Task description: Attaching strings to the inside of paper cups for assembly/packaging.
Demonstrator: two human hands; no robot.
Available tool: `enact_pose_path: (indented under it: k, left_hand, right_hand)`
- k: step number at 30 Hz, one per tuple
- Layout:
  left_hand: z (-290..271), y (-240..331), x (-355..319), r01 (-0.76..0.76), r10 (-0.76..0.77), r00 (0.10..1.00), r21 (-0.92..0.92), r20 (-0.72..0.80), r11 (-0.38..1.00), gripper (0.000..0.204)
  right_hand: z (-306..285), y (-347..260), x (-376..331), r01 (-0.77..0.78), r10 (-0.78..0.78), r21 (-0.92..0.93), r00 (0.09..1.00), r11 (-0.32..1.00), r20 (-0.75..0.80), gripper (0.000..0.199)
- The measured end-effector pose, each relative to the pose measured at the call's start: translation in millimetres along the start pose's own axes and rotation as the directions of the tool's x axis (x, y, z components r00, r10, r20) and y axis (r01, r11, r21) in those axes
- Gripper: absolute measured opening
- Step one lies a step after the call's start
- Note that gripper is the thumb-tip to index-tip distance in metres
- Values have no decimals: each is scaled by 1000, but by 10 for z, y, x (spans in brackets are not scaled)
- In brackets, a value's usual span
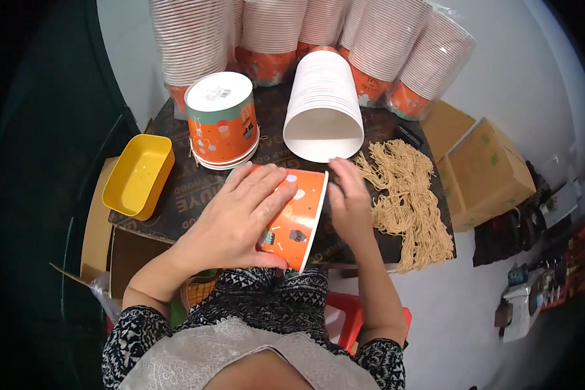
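An orange paper bucket (303,221) with printed cartoon figures and a white rim lies tilted on its side in front of me. My left hand (244,211) is closed round its wall, thumb at the near side and fingers across the top. Close beside the rim is my right hand (351,205), its fingers bent inward at the upper edge; what they pinch, if anything, is hidden. Just beyond it, a nested stack of white paper buckets (324,104) lies with its open mouth toward me. To the right, a bundle of beige cords (409,205) spreads over the table.
Upside-down orange and green buckets (222,127) stand nested at the left, near a yellow plastic tub (140,175). Tall bagged stacks of buckets (192,42) line the back of the dark table (169,221). A cardboard box (491,172) sits right; a red stool (351,318) is below.
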State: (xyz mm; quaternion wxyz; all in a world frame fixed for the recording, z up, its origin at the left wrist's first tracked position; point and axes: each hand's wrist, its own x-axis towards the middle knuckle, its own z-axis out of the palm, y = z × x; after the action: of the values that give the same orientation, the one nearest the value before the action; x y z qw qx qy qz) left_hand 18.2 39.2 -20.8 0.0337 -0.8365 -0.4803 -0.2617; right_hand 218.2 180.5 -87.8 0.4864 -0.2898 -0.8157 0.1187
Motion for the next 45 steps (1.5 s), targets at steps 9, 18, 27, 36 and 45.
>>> enact_pose_path:
  k: [9,18,27,36,45]
  left_hand:
    - [212,-32,11,-11,22,991,89,-128,996,99]
    - [306,60,-102,-70,56,859,-9,-509,998,36]
    - [529,275,-165,-5,-118,862,-242,-493,970,32]
    - [588,290,-227,70,-192,829,-244,-526,967,32]
    - [618,246,-295,63,-146,824,-167,-547,984,34]
  right_hand:
    - [-137,-622,-610,-646,456,701,744,302,488,17]
    - [26,-704,-705,-431,407,881,853,197,326,17]
    - [171,-794,-769,-329,385,921,893,206,233,13]
    - [227,-845,-787,-357,326,843,916,402,233,12]
    - [273,-834,-794,-242,239,735,965,633,112,14]
